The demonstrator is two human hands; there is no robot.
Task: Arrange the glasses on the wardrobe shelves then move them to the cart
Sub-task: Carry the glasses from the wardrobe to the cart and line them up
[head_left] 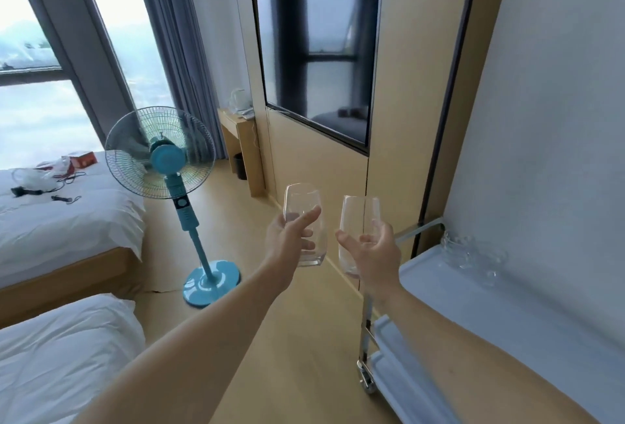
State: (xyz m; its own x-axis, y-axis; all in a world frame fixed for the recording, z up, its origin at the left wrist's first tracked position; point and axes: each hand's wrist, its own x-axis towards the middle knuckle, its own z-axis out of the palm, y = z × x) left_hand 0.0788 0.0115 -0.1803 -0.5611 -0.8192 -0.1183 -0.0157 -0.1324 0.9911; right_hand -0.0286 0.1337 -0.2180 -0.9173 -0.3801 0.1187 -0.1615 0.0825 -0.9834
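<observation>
My left hand (287, 237) grips a clear stemless glass (304, 200) upright, out in front of me over the floor. My right hand (375, 254) grips a second clear glass (358, 217), also upright, just to the right of the first. Both glasses are held in the air, close together but apart. The cart (426, 275), with a white top tray and a chrome frame, stands at the right against the wall. Several clear glasses (470, 254) sit at the far end of its top tray. The wardrobe shelves are out of view.
A blue standing fan (169, 166) stands on the wooden floor to the left. Two beds with white bedding (67, 220) fill the left side. A wall-mounted television (321, 61) hangs ahead. A small desk (240, 139) stands beyond it, near the curtain.
</observation>
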